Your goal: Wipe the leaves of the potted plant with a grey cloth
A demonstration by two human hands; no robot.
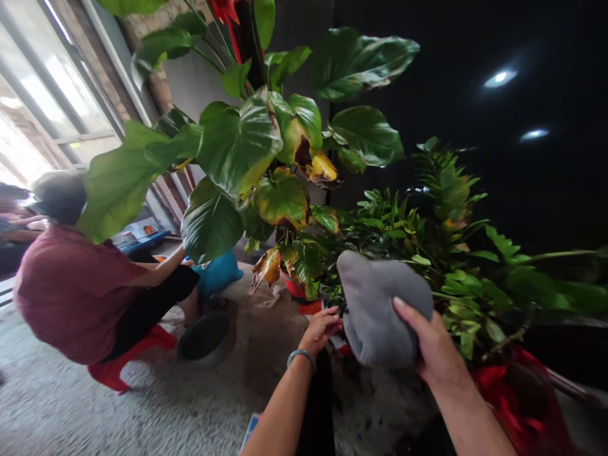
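Observation:
My right hand (430, 345) is closed around a grey cloth (377, 304), held up in front of the small-leaved green plants (427, 247). My left hand (322, 329), with a grey band on its wrist, reaches low toward the base of the plants near a red pot (293, 286). Its fingers are curled there, and what they grip, if anything, is hidden. A tall plant with large green and yellowing leaves (247, 152) rises above both hands.
A person in a maroon shirt (76, 291) sits on a low red stool (118, 367) at the left, beside a dark round basin (205, 339). A blue bag (218, 273) lies behind it. Red pots (513, 386) stand at the right. The floor is speckled grey.

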